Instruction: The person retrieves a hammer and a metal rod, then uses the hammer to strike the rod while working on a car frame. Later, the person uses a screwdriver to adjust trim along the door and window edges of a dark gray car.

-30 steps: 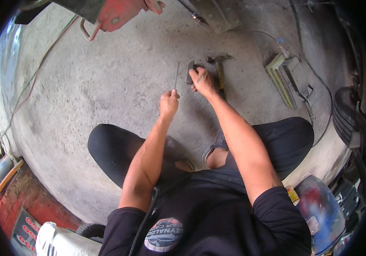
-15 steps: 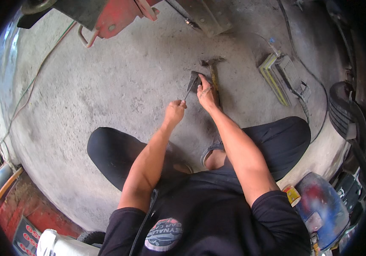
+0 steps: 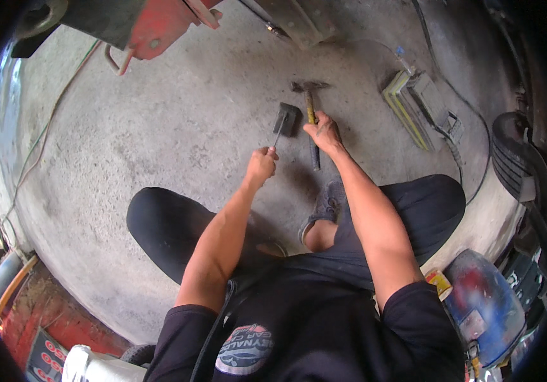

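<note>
A right hand (image 3: 326, 132), just above and right of the centre of the frame, lies at the middle of the handle of a hammer (image 3: 310, 109). Its thumb reaches left over the handle and its fingers are part curled; whether they have closed around it cannot be told. The hammer's long axis runs nearly up and down the frame, its head away from the person, its butt nearer. The right hand is the nearer of the two.

A left hand (image 3: 261, 166), lower and further left, has its fingers closed in a fist around a thin metal rod (image 3: 278, 139). The rod slants up and to the right, its far end overlapping a dark block (image 3: 293, 114); contact between them is unclear. The block sits just left of the hammer.

The hammer's handle is yellow and worn above the hand, dark below it; its dull metal head lies crosswise. The block is roughly rectangular, matt and dark grey.

Beneath everything is a rough, pitted, grey concrete floor (image 3: 127, 127). Further out, a chipped red metal bracket (image 3: 158, 32) enters at the upper left, and a black ribbed tyre (image 3: 509, 156) stands at the right edge.
</note>
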A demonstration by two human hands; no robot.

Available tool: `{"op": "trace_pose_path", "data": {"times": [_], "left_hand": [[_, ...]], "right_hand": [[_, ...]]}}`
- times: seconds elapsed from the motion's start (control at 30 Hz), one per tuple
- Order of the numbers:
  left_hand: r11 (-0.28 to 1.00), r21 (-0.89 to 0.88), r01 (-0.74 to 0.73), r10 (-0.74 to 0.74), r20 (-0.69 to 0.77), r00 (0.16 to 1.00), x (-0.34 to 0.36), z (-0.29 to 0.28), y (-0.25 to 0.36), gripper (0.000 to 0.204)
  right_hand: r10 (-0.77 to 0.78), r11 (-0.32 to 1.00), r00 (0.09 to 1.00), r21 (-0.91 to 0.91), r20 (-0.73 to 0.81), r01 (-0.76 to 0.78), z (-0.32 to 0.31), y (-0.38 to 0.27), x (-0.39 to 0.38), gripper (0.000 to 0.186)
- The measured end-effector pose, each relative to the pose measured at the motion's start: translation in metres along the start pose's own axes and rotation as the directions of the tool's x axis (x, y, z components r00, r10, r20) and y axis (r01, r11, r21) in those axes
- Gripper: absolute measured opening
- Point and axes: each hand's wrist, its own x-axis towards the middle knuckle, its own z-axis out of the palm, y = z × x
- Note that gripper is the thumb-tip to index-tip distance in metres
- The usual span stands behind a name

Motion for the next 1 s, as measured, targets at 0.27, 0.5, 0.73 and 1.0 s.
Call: {"op": "trace_pose_path", "data": {"times": [0.27,0.5,0.73,1.0], "left_hand": [[1.000,-0.003,0.028,-0.028,-0.063,0.998,0.007,0.012,0.010,0.050],[0.999,-0.007,-0.048,0.047,-0.038,0.998,0.010,0.021,0.006,0.038],[0.997,-0.025,-0.077,0.076,-0.065,0.995,0.012,0.021,0.004,0.030],[0.994,-0.097,-0.054,0.048,-0.059,0.997,0.008,0.025,0.014,0.040]], "right_hand": [[0.095,0.847,0.995,0.526,0.002,-0.082,-0.017,-0.033,-0.039,0.035],[-0.036,0.991,0.998,0.124,-0.051,0.042,-0.032,-0.047,-0.076,0.040],[-0.109,0.992,0.991,0.055,-0.083,0.114,-0.010,-0.035,-0.082,0.046],[-0.068,0.994,0.997,-0.083,-0.021,0.066,-0.003,-0.036,-0.087,0.047]]}}
